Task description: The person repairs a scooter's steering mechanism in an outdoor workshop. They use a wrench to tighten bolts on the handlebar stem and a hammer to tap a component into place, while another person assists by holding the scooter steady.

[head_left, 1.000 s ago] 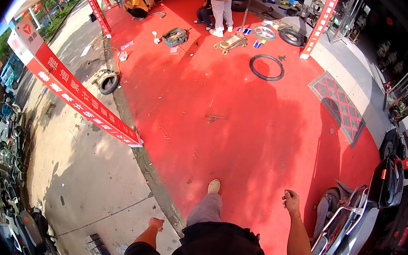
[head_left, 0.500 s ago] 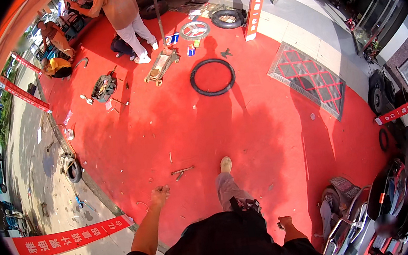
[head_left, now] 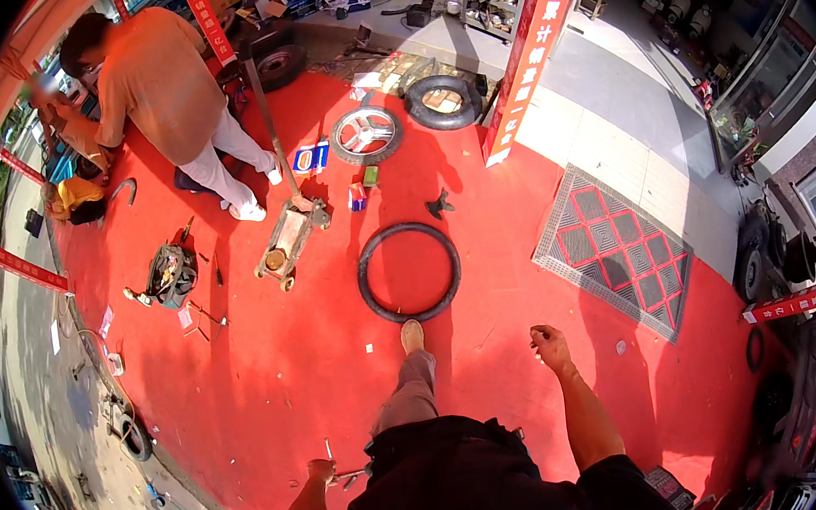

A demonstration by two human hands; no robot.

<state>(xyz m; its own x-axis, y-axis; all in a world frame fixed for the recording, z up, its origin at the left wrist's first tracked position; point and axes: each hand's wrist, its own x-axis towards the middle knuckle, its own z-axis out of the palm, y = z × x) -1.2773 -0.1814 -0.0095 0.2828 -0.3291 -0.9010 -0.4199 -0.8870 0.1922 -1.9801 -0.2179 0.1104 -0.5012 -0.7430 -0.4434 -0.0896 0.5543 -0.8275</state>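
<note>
My left hand [head_left: 322, 469] hangs low with its fingers curled in, above the red carpet; whatever it holds, if anything, is hidden. Close beside it on the carpet lies a metal tool [head_left: 353, 477], partly covered by my body. My right hand [head_left: 550, 347] swings forward, fingers bent, with a small dark bit at the fingertips too small to name. In front of my shoe [head_left: 412, 336] a black tyre or tube ring [head_left: 364, 285] lies flat, the shoe tip at its near edge.
A floor jack [head_left: 287, 238] with a long handle stands ahead left, near a tool bag [head_left: 172, 274]. Beyond lie a spoked wheel [head_left: 341, 152] and another tyre [head_left: 433, 119]. A person [head_left: 157, 82] in orange bends at the left. A grid mat [head_left: 618, 241] lies right; parked scooters line the right edge.
I have walked forward, so the black ring, jack and wheel are nearer. My right hand has swung forward and my left hand back. The person in orange now leans to the left.
</note>
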